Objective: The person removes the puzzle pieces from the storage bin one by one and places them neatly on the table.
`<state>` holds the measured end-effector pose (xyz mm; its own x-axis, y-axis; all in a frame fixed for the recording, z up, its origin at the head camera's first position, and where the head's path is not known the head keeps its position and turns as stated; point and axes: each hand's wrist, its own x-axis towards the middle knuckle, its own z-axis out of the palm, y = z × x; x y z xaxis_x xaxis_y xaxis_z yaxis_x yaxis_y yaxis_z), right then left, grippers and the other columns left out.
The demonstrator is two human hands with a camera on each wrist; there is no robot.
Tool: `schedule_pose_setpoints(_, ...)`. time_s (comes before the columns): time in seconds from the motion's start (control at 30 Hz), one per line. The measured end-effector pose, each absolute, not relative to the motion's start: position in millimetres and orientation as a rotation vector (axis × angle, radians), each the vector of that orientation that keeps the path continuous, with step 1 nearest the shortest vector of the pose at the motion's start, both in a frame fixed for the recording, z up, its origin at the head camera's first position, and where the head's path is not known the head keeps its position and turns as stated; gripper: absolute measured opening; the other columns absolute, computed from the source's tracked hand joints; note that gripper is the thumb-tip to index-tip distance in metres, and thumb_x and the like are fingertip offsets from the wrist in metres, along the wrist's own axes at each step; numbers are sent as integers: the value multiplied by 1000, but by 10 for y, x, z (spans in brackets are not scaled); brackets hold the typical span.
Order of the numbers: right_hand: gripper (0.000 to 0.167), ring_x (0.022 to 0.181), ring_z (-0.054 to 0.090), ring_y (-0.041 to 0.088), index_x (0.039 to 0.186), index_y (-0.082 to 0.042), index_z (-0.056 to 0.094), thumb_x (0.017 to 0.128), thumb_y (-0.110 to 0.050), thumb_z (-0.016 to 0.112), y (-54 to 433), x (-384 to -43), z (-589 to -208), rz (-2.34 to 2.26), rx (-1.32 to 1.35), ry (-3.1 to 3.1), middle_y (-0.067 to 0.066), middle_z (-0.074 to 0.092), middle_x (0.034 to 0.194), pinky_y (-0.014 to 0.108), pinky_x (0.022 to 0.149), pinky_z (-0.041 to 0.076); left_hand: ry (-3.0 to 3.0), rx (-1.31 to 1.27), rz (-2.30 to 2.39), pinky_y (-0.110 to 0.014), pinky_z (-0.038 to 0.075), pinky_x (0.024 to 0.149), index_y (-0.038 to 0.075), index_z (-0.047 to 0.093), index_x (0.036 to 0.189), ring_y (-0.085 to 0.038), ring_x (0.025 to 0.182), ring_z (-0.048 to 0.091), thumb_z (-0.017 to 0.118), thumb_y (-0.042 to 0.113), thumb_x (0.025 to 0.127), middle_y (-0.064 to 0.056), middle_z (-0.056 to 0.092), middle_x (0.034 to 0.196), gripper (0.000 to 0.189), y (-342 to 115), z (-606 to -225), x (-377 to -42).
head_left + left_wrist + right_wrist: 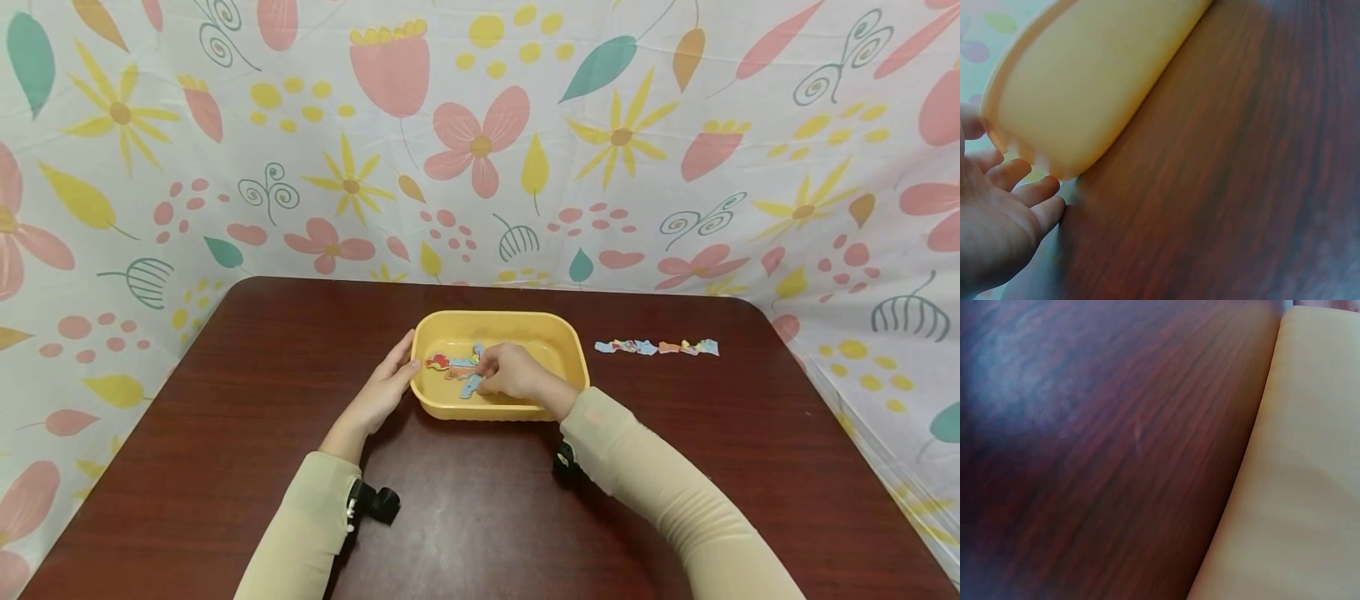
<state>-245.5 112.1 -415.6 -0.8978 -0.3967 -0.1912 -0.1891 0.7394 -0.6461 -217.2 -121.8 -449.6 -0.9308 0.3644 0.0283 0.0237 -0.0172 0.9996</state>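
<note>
Listener: What does the head view show?

Describer: A yellow tub (465,412) sits on a dark wooden surface (465,500). To its right lies a row of small colourful pieces (643,347). Loose pieces (462,362) lie inside the tub, so the work looks partly done, with those left over.

Listener: And each grip?

Describer: The right hand (513,371) reaches in, fingers curled, at a light-blue piece (469,386); I cannot tell whether it is pinched. The left hand (382,387) clamps the tub's left end.

Listener: The left wrist view?

Describer: Slightly spread fingers support the tub's outside, thumb at the rim.

Listener: The right wrist?

Describer: Only tub wall and surface; no grip shows.
</note>
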Motion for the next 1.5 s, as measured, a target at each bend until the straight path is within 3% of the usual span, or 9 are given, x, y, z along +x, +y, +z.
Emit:
schedule_pose_setpoints(0.37, 13, 59, 53, 11, 82, -1, 66, 78, -8, 76, 1171, -2480, -4143, -1205, -366, 2456, 2, 65, 71, 24, 54, 48, 2005, 406, 2057, -44, 22, 116, 12, 7, 154, -30, 144, 19, 38, 16, 103, -13, 11, 159, 59, -1227, -4494, -2173)
schedule_pose_setpoints(1.07, 28, 68, 69, 18, 104, 12, 61, 84, -5, 67, 1358, -2490, -4012, -1552, -235, 2195, 9, 71, 77, 35, 67, 58, 1997, 395, 2060, -44, 23, 116, 12, 8, 153, -29, 144, 20, 38, 17, 103, -14, 13, 158, 59, -1221, -4513, -2168)
schedule_pose_setpoints(1.5, 30, 74, 71, 23, 109, 10, 58, 85, -7, 66, 1529, -2466, -3933, -1646, -156, 2156, 6, 71, 77, 40, 73, 59, 2001, 394, 2057, -44, 22, 115, 12, 7, 153, -28, 144, 19, 36, 13, 103, -13, 12, 159, 58, -1200, -4502, -2160)
